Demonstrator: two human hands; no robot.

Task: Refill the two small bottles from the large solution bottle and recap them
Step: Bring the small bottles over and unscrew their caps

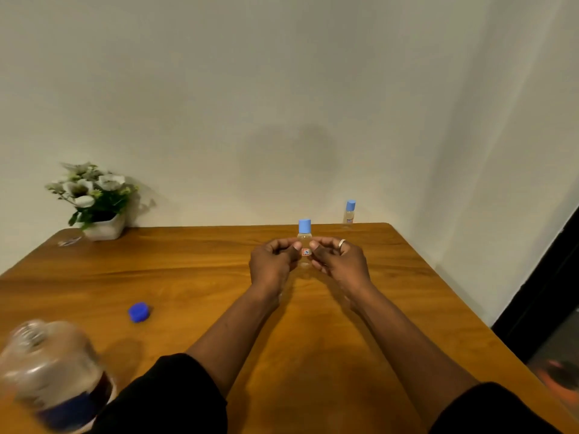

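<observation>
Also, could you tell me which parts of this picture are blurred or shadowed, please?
Head view: the large solution bottle at near left is smeared by blur; the small bottle pinched between the left hand and right hand looks fairly sharp; a shadow lies on the wall above them.

Glossy grained wooden table (194, 270), clear plastic small bottle (304, 238), matt painted wall (250, 89).
</observation>
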